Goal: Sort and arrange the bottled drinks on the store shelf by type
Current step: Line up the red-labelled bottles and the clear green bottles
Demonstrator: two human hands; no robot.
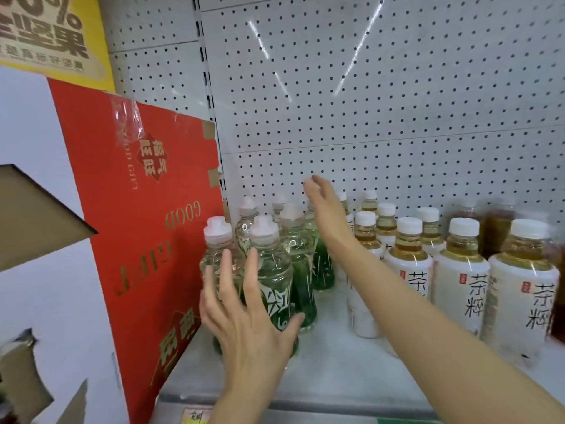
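Observation:
Several clear bottles with green labels [301, 270] and sport caps stand grouped at the left of the white shelf [333, 362]. My left hand [244, 313] lies with spread, straight fingers against the two front green-label bottles [269, 261]. My right hand [324, 200] reaches far back between the green group and the tea bottles, fingers straight and holding nothing. To the right stand several white-label tea bottles [461, 270] with white caps, in rows. Dark brown bottles [496, 237] stand behind them at the far right.
A red cardboard gift box [146, 240] leans against the shelf's left side, right beside the green bottles. White pegboard [367, 102] backs the shelf. A yellow poster [52, 35] hangs upper left. A gap of bare shelf separates the two bottle groups.

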